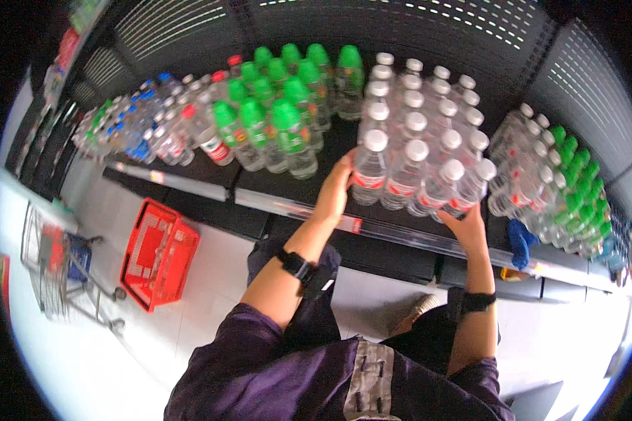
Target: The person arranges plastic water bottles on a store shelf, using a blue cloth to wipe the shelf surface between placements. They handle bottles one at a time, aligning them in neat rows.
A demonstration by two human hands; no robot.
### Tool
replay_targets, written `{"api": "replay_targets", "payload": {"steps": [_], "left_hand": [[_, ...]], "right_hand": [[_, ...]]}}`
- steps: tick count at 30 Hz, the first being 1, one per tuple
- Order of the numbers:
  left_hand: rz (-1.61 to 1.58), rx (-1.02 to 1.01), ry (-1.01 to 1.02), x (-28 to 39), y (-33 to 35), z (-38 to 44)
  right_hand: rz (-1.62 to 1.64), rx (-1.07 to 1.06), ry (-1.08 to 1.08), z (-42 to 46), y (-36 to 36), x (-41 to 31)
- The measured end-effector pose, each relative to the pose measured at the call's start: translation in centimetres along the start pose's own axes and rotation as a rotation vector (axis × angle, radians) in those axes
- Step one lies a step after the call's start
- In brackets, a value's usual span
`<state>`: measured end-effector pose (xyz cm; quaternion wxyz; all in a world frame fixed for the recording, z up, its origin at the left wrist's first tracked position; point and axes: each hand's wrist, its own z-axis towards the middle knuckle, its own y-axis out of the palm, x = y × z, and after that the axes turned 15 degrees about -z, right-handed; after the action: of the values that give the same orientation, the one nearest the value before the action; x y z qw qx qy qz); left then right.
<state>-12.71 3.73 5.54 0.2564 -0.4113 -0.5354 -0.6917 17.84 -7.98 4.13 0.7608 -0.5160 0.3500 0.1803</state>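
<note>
A block of clear plastic bottles with white caps and red-and-white labels stands in rows on the dark shelf. My left hand presses on the block's left side at the front corner bottle, its fingertips partly hidden. Around the lower part of the front right bottle curves my right hand, thumb in front and fingers out of sight behind. Between them, my hands hold the block from both sides. Left of it stand bottles with tall green caps, separated from my left hand by a strip of bare shelf.
Red-capped bottles and blue-capped bottles extend leftward. More green-capped bottles stand right. A blue cloth or glove hangs over the shelf's front edge. A red shopping basket and a metal cart are on the floor.
</note>
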Motion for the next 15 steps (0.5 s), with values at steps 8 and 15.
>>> {"api": "replay_targets", "payload": {"steps": [8,15], "left_hand": [[-0.016,0.031,-0.019,-0.7,-3.1,0.2],[0.279,0.138,0.131,-4.1,-6.7,2.0]], "right_hand": [[-0.266,-0.272,0.041,0.0,-2.9,-2.1],[-0.706,-0.224,-0.144,-0.2,-5.1,4.7]]}}
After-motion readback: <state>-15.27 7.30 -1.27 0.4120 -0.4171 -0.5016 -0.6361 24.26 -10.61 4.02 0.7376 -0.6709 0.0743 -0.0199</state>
